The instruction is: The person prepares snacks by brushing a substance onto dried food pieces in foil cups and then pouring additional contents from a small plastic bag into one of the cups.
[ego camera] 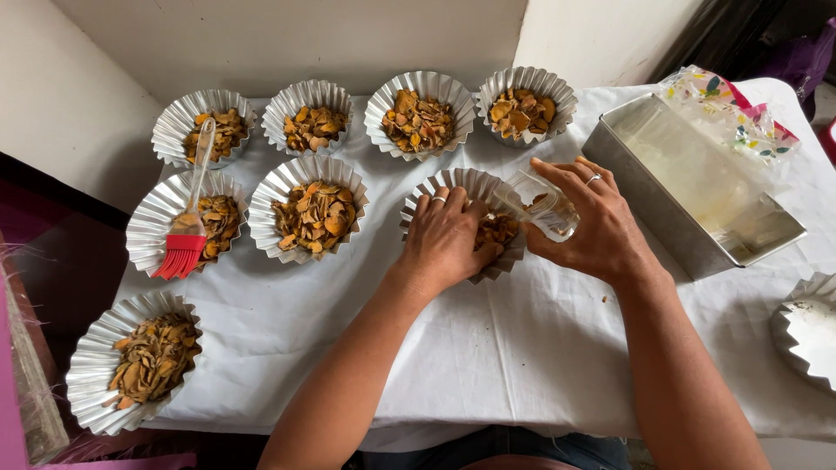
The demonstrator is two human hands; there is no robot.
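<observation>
**Two hands over one fluted mould**

Much of the mould (453,184) under the hands is covered: only its back rim and a patch of orange-brown chips (498,230) show between the hands. The cup (547,204) is clear and hard to read; whether it holds anything cannot be told. At the right edge another mould (805,329) is cut off, and the person's body is out of view below the table.

The left hand (444,237) lies palm down in the mould, fingers spread loosely over the chips, a ring on one finger; it grips nothing visible. The right hand (592,218) is wrapped around the small clear cup, tilted toward the mould, fingers closed on it, a ring showing.

The moulds are thin, shiny, pleated metal. Seven more filled ones stand on the white cloth (488,348): four along the wall, two in a middle row, one near the left corner. A brush (187,233) with red bristles and a clear handle rests across two of them. A rectangular metal pan (697,187) sits right of the hands, a patterned bag (727,109) behind it.
</observation>
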